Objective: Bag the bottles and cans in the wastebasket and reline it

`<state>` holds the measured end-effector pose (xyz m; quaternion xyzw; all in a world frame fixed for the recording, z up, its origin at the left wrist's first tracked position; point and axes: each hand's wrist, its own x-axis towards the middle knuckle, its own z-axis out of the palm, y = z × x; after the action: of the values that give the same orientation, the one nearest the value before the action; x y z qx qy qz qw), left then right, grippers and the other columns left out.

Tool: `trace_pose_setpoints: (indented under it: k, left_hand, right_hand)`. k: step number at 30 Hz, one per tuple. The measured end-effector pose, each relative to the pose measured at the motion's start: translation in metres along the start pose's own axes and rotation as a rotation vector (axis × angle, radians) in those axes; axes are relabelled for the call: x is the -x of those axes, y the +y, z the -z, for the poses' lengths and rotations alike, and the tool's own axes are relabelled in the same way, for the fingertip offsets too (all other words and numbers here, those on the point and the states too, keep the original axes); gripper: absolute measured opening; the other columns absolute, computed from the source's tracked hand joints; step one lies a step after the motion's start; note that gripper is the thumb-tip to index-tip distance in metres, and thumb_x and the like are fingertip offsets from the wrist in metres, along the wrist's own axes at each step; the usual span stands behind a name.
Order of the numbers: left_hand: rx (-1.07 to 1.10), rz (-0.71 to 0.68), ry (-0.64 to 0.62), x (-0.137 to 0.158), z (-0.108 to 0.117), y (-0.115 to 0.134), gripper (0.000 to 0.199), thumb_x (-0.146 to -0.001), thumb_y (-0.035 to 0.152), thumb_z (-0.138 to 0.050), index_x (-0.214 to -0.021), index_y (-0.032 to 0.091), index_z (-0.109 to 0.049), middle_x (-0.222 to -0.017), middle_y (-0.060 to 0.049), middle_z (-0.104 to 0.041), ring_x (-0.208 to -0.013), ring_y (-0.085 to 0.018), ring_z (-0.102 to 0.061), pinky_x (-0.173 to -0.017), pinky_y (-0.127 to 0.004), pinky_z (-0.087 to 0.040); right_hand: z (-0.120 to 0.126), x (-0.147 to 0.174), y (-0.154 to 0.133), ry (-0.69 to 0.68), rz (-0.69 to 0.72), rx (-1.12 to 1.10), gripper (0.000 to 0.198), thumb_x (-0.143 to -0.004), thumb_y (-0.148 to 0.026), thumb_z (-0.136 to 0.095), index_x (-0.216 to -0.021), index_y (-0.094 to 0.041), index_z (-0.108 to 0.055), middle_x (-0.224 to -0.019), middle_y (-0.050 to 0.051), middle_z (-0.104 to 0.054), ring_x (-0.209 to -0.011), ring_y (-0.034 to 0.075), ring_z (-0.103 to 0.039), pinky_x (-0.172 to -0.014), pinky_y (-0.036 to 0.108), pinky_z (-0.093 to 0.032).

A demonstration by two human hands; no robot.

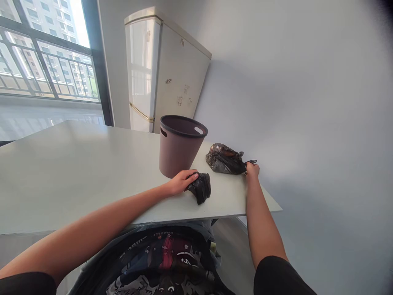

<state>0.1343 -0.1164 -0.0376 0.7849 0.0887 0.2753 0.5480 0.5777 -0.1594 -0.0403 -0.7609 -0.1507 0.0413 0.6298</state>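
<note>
My left hand [183, 181] is closed on a bunched black plastic bag [201, 189], a roll or folded bundle, held at the table top near its front edge. To the right, my right hand [252, 169] grips the gathered end of a filled black garbage bag [225, 159], which lies on its side on the table. Its thin plastic lets some of the contents show through, too unclear to name. Just behind my left hand stands a mauve trash can [181, 149], upright, with a dark rim and cut-out handles. No liner shows over its rim.
The white table [76, 176] reaches far to the left; its right corner lies near my right forearm. A white refrigerator [181, 73] stands behind the table. A grey wall [291, 102] runs along the right, and a window [49, 53] is at the left.
</note>
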Motion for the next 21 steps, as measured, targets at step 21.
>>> trace_pose_setpoints:
  k: [21]
  left_hand:
    - [0.364, -0.065, -0.069, -0.004, -0.003, -0.001, 0.033, -0.084, 0.016, -0.076, -0.115, 0.015, -0.065, -0.105, -0.008, -0.068, -0.090, -0.021, -0.071, -0.081, -0.038, -0.064]
  right_hand:
    - [-0.015, 0.049, -0.033, 0.259, 0.642, 0.028, 0.024, -0.084, -0.010, -0.055, -0.100, -0.025, -0.044, -0.089, -0.002, -0.047, -0.083, 0.017, -0.052, -0.089, 0.032, -0.046]
